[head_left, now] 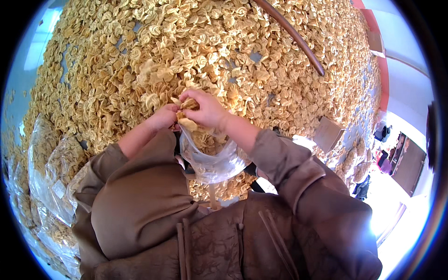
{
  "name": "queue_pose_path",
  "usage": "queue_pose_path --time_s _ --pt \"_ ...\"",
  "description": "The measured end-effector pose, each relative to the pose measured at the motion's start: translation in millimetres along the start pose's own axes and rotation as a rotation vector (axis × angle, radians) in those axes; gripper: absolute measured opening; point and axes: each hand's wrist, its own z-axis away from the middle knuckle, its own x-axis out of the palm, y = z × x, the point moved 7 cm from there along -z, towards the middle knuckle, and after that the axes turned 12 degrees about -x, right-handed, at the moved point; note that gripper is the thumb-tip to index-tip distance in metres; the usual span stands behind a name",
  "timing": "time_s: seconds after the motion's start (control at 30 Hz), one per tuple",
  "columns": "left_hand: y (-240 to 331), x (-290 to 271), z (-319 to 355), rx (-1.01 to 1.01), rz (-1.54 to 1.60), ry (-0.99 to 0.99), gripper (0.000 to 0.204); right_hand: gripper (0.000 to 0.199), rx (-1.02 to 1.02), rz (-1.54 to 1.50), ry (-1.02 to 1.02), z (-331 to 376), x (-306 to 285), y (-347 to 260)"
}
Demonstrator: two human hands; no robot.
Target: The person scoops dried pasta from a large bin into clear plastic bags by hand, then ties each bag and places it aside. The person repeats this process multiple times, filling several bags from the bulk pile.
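Note:
A clear plastic bag (217, 169), partly filled with yellow ruffled dried pieces, hangs open in front of my body. Above its mouth my two hands meet. My right hand (205, 109) is closed round a few ruffled dried pieces (187, 103), the fingers curled in toward the left. Right beside it, my left hand (164, 116) is closed too, its fingertips pressed against the same small cluster; exactly what they pinch is hidden. One more pale piece (187, 124) shows under my right hand at the bag's rim.
A wide heap of ruffled dried pieces (140, 84) spreads ahead and to both sides. Across its far right part lies a curved brown rod (298, 39). Filled clear bags (51, 168) stand at the left. A small cardboard box (328, 134) sits at the right.

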Motion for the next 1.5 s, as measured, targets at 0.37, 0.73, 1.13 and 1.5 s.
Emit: queue_pose_path --time_s 0.37,0.73,1.13,1.5 --pt "32 137 166 0.000 -0.825 -0.176 0.070 0.051 0.315 0.334 -0.591 210 12 -94" --pt "-18 205 261 0.551 -1.357 0.012 0.067 0.035 0.351 -0.436 0.034 234 -66 -112" --pt "15 183 246 0.261 -1.293 -0.045 0.075 0.120 0.658 0.264 0.378 46 -41 58" --pt "57 147 224 0.317 -0.904 0.194 0.062 0.051 0.374 0.473 -0.011 8 -30 65"
